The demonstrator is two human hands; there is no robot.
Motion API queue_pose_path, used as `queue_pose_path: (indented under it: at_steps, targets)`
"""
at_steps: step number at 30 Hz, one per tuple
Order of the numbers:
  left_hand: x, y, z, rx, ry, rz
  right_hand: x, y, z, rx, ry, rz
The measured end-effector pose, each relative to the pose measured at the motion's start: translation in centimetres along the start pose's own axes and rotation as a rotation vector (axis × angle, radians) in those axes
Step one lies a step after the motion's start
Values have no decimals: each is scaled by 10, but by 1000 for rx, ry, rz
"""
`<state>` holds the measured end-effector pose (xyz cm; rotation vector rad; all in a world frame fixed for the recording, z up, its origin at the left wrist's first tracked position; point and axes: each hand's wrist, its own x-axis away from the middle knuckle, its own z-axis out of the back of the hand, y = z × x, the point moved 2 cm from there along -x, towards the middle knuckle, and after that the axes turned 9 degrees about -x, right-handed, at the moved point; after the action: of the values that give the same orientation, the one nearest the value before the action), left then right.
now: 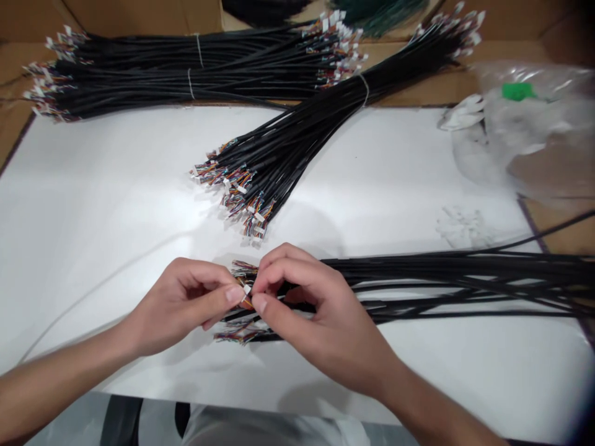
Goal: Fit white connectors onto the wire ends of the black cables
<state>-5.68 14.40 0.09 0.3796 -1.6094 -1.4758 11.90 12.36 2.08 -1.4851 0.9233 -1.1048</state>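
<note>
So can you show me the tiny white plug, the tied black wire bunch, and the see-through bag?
White connector [246, 289], head view, on its plastic end.
Tied black cable bundle [316, 131], head view, on the cables' black sheaths.
Clear plastic bag [534, 130], head view, on its crumpled side.

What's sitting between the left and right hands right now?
In the head view, a small white wire connector sits pinched between the left hand and the right hand.

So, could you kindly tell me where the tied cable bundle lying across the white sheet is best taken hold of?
Grip the black cable bundle just below its string tie, coming from above. The cables are gathered narrow there, while toward the lower left they fan out into loose coloured wire ends and small connectors, which look easier to snag.
</note>
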Motion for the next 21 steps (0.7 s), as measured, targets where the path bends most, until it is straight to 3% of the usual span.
queue_pose_path:
  at_steps: [10, 21]
  targets:
    - [1, 2, -2, -54, 6, -9, 0, 3, -1, 14, -30, -29]
    - [2, 5, -2, -96, 13, -44, 1, 9, -1, 103, 35, 105]
